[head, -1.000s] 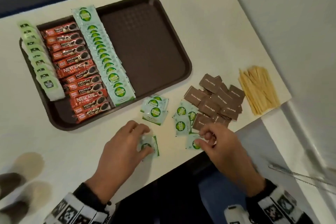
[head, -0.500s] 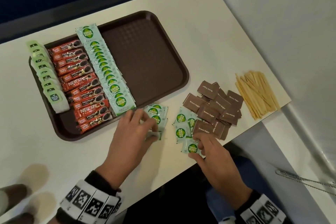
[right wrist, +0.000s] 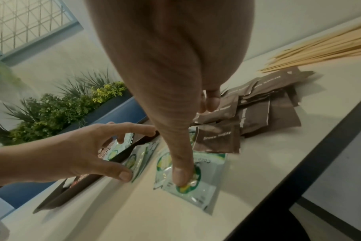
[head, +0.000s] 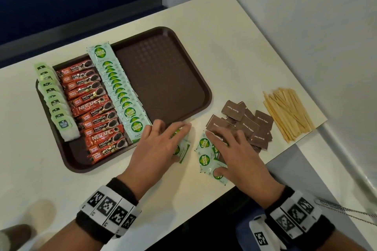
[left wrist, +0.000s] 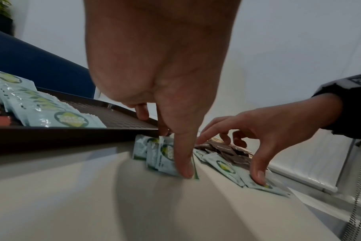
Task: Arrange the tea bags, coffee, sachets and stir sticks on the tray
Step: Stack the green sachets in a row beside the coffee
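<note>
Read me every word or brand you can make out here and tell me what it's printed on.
"NESCAFE CLASSIC": two red coffee sticks on the tray.
"PREMIUM CLASSIC": the other red sticks; their small logo is too small to read.
"COCO NATURA": pale green sachets, on the tray and loose.
"Brown Sugar": brown sachets.
Tea bag tags: too blurred.
Wristband squares: coded patterns, no words.

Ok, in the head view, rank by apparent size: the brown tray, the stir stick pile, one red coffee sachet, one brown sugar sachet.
1. Brown rectangular plastic tray, largest by far.
2. Pile of pale wooden stir sticks.
3. One red coffee sachet, long and narrow.
4. One brown paper sugar sachet, shorter and squarer; close to the coffee sachet in area, so that pair is unsure.
</note>
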Available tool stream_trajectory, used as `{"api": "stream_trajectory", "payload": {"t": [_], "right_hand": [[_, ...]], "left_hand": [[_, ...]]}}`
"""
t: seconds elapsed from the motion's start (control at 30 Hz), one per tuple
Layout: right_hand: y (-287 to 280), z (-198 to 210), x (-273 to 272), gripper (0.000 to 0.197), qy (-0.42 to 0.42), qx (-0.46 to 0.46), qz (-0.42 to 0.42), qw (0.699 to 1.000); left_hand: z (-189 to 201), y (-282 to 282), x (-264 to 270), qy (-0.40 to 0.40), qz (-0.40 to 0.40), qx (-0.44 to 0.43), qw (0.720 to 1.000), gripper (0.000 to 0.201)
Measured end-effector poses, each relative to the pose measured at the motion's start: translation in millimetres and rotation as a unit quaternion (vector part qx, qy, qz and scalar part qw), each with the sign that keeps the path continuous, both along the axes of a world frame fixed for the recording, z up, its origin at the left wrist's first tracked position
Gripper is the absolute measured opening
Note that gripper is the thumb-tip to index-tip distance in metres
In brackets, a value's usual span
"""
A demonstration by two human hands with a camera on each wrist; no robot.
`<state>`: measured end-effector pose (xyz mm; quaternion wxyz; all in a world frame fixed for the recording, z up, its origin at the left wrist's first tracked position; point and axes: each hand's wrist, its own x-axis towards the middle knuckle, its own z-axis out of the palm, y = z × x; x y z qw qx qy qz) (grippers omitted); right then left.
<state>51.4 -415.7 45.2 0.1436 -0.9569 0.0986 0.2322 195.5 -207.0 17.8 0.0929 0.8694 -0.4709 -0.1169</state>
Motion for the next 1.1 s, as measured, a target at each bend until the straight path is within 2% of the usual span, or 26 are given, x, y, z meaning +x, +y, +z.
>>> {"api": "stream_trajectory", "payload": {"t": [0.13,0.27,0.37,0.47,0.53,0.6,0.7,0.8,0.87,0.97,1.03,1.1], "right_hand": [[-2.8,-3.1,13.9,0.117,0.015,-0.022,0.061,0.998],[-2.7,-0.6,29.3,0.114,0.031,-0.029,0.114,0.993],[-5.6,-1.0,39.5,0.112,0.03,-0.023,0.145,0.989],[-8.7,-3.5,46.2,0.11,0.047,-0.01,0.148,0.988],[-10.2,-4.3,48.8,0.104,0.051,0.009,0.144,0.988],[-10.9,-5.8,50.2,0.088,0.048,0.02,0.157,0.986],[-13.0,-8.5,50.9,0.063,0.027,0.045,0.166,0.985],[-18.2,-9.9,55.5,0.045,-0.006,0.088,0.134,0.987],[-20.9,-7.0,62.4,0.031,-0.009,0.138,0.081,0.987],[-27.7,2.5,74.5,0.021,-0.026,0.201,0.004,0.979],[-33.3,14.5,82.5,0.018,-0.035,0.22,-0.032,0.974],[-38.2,27.1,88.3,0.02,-0.037,0.244,-0.085,0.965]], "left_hand": [[-5.3,0.5,-1.9,-0.011,-0.002,-0.006,1.0,0.102],[-9.9,-1.0,-0.8,-0.019,-0.005,-0.011,1.0,0.095],[-12.6,-2.0,-1.9,-0.016,-0.011,-0.024,1.0,0.082],[-12.3,-0.9,-6.4,-0.01,-0.013,-0.054,0.998,0.061],[-14.1,1.4,-11.6,-0.009,-0.012,-0.076,0.997,0.047],[-17.8,4.2,-18.4,-0.008,-0.019,-0.091,0.996,0.038],[-21.6,9.5,-28.8,0.013,-0.034,-0.097,0.995,0.04],[-24.2,14.1,-34.6,0.042,-0.001,-0.102,0.994,0.049],[-24.6,14.8,-34.3,0.061,0.026,-0.11,0.992,0.051],[-21.5,14.1,-29.9,0.114,0.056,-0.157,0.979,0.026],[-13.3,13.0,-26.2,0.201,0.125,-0.198,0.951,0.019],[-1.7,13.1,-22.5,0.28,0.219,-0.22,0.908,0.024]]}}
